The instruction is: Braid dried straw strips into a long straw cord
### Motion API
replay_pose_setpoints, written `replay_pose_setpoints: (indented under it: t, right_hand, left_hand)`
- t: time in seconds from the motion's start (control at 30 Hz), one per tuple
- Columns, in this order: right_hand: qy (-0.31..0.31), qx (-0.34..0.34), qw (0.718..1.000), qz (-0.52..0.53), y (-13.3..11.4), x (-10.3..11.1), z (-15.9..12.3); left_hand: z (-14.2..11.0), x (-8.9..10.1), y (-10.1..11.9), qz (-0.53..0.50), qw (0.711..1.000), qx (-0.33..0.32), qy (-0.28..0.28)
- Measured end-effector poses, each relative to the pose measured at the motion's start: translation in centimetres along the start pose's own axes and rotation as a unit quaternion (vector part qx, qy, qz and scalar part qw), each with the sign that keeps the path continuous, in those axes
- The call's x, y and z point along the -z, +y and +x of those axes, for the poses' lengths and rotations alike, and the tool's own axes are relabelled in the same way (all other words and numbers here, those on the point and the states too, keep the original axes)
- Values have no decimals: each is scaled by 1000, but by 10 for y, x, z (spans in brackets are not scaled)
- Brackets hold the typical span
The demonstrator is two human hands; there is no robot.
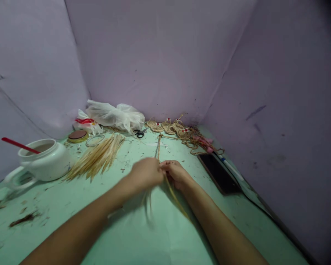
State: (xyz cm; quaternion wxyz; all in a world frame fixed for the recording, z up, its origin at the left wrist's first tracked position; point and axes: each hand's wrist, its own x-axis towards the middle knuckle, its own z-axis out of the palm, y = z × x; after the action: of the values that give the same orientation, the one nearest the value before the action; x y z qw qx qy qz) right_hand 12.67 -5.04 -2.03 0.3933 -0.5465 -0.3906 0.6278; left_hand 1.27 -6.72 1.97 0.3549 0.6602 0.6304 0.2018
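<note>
The thin, tan fibre cord [159, 149], stretched over the pale-green tabletop [135, 239], could loosen if the right hand [178, 173], pinching its near end, slipped while the left hand [145, 173], its grip too blurred to tell, pulled unevenly

Dim, soft light lay over it all, the right side falling darkest and the upper right corner going black. The left hand [146, 172] smeared with motion blur, and the wide view stretched towards its edges
</note>
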Motion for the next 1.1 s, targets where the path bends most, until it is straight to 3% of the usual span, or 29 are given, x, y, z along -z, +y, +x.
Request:
replay_pose_setpoints:
  t: [0.07,0.1,0.17,0.23,0.27,0.33,0.47,0.6,0.7,0.83,0.93,1.03,1.1]
  right_hand:
    - [-18,-12,1000,-11,0,3,1]
    - [-27,-14,999,-16,0,5,1]
    - [-39,-8,999,-22,0,7,2]
    - [-50,1,999,-20,0,9,3]
    - [-60,8,998,-22,1,9,4]
    - [-85,26,995,-51,2,12,6]
    - [-74,100,971,-207,7,15,10]
    - [16,189,887,-421,4,15,4]
    - [67,181,835,-516,-5,14,-9]
    - [88,140,812,-559,-16,9,-27]
    - [95,154,784,-594,-14,-1,-36]
    - [99,203,733,-642,-9,-11,-43]
    - [86,223,715,-657,-5,-16,-46]
  left_hand:
    - [15,20,-6,13,993,-11,116]
    - [22,25,-10,-34,992,6,117]
    - [33,24,-18,-144,986,84,-14]
    - [38,14,-24,-232,953,118,-155]
    - [39,9,-26,-259,938,118,-199]
    - [39,0,-27,-274,929,109,-222]
    - [35,-5,-20,-129,976,110,-137]
    - [32,-8,-17,-33,995,80,-54]
    - [35,-14,-25,-56,995,56,-54]
    - [41,-23,-34,-66,997,39,-30]
    - [40,-26,-30,-61,997,52,-9]
    - [33,-22,-23,-99,990,95,-45]
    - [29,-16,-21,-159,978,104,-92]
